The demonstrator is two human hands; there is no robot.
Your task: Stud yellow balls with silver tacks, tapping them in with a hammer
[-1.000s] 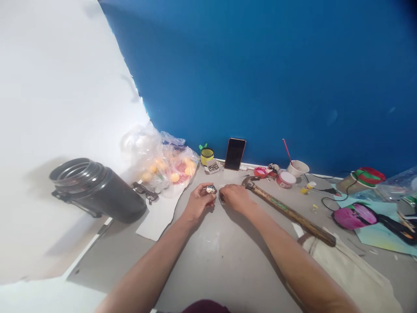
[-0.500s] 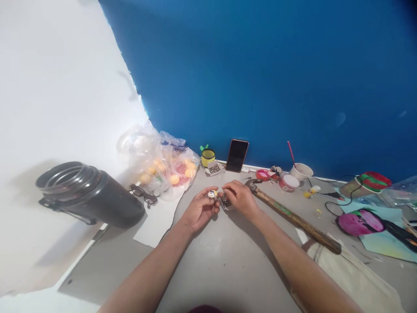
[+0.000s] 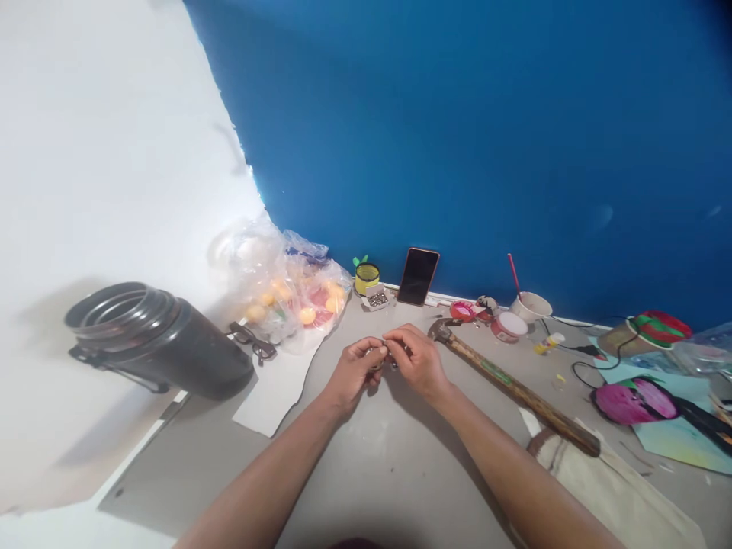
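My left hand [image 3: 355,372] is closed around a small yellow ball with silvery bits on it [image 3: 374,367], now mostly covered by the thumb and fingers. My right hand [image 3: 418,360] meets it fingertip to fingertip, its thumb and forefinger pinched at the ball. Whatever the right fingers hold is too small to make out. Below the right fingertips, a little of some shiny metal pieces [image 3: 392,360] shows. Farther back stands an open small white box [image 3: 376,298] of silvery pieces.
A claw hammer [image 3: 512,385] lies right of my hands, its handle end over a cream cloth [image 3: 618,476]. A phone [image 3: 418,276] leans on the blue wall. On the left are a dark flask [image 3: 165,343], glasses [image 3: 255,343] and a plastic bag of yellow balls [image 3: 291,297].
My left thumb and fingers have closed over the ball, covering most of it. My right hand has come in from the metal pieces to the left fingertips.
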